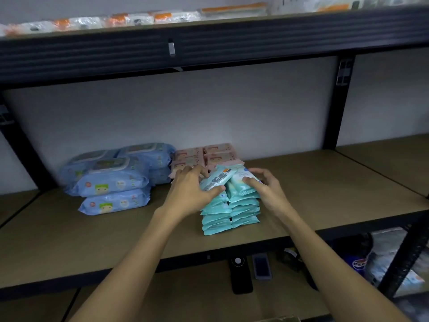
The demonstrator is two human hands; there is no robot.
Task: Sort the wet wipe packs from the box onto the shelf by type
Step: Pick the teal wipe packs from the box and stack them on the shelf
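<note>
Left hand (191, 190) is curled over a teal pack (217, 180), thumb hooked under its near edge, fingers wrapped across the far side, and the pack sits tilted with its printed back panel facing up: dark blocks of text and an orange patch, none of it readable. Right hand (267, 188) pinches a second teal pack (243, 185) at its edge, thumb on top, fingers bent round the right side. Both packs rest on top of the teal stacks (229, 213), two columns of soft, glossy, pillow-shaped pouches with crimped ends, side by side on the tan board shelf (92, 240). Just behind them sit the pink packs (204, 156), flat and matte, partly hidden by the left hand, lettering too blurred to read. To the left, the blue packs (111, 180) are piled up, bulkier, shiny film with hard flip lids and a cartoon face with green hair on the front. Black metal frame (339, 101) all round. Up top, blurred white and orange packets (130, 19), cut off by the edge. Below, a Pepsi logo (358, 264) shows on a dark wrapper
</note>
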